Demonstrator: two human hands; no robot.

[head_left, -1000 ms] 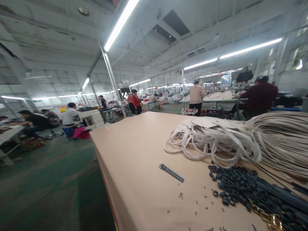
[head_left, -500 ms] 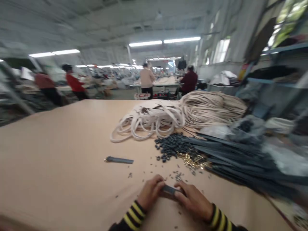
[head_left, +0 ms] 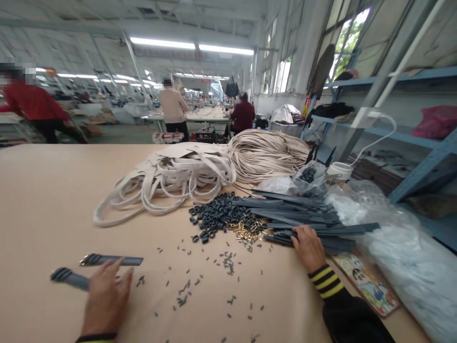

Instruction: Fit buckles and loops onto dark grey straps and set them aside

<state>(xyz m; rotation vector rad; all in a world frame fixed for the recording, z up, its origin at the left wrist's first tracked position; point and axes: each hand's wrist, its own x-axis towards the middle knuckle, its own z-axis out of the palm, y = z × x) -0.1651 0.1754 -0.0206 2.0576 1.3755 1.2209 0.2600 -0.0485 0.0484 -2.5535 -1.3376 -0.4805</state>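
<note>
Parted since the earlier frame, our left hand (head_left: pixel 106 300) is at two straps (head_left: pixel 70 278) at left on the table (head_left: pixel 64 190) and our right hand (head_left: pixel 310 248) touches dark strips (head_left: pixel 282 216) near one cartoon-printed board (head_left: pixel 371 286), but we cannot tell either grip.

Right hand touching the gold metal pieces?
Apart: the head view shows a plain gap between the right hand and the gold metal pieces, with dark strips reaching into it.

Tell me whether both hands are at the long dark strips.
No, only the right hand is at the long dark strips; the left hand is at two short dark straps.
</note>
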